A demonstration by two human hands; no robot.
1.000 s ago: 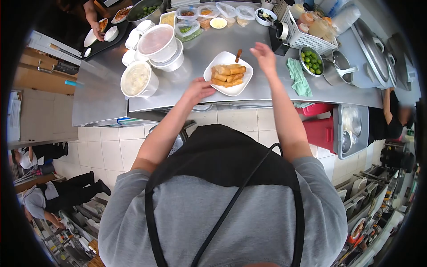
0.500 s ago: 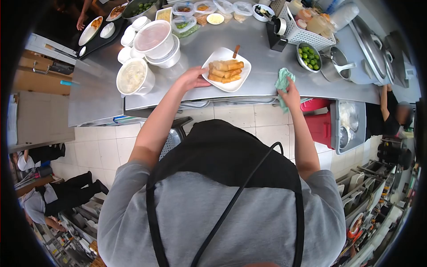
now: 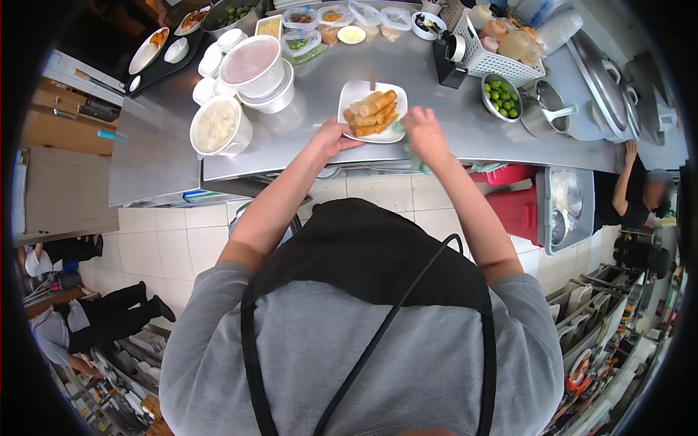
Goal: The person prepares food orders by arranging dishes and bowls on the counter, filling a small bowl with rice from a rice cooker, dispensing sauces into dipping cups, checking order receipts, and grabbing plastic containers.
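A white square plate (image 3: 352, 90) with a stack of golden fried spring rolls (image 3: 374, 112) rests on the steel counter in front of me. My left hand (image 3: 333, 139) grips the plate's near left edge, thumb and fingers at the rim. At the plate's right rim, my right hand (image 3: 427, 136) holds a pale green cloth (image 3: 418, 158), slightly blurred by motion; part of the cloth is pressed against the rim and part hangs below the hand. A small brown strip (image 3: 373, 78) stands at the plate's far edge.
Stacked white tubs (image 3: 253, 69) stand to the left on the steel counter (image 3: 305, 94). Right of the plate are a black holder (image 3: 449, 69), a bowl of green limes (image 3: 502, 98) and a pot with a ladle (image 3: 547, 116). A person (image 3: 632, 192) is at the far right.
My right hand has brought the cloth left to the plate's rim. The plate has turned and shifted slightly, with my left hand now lower along its near edge.
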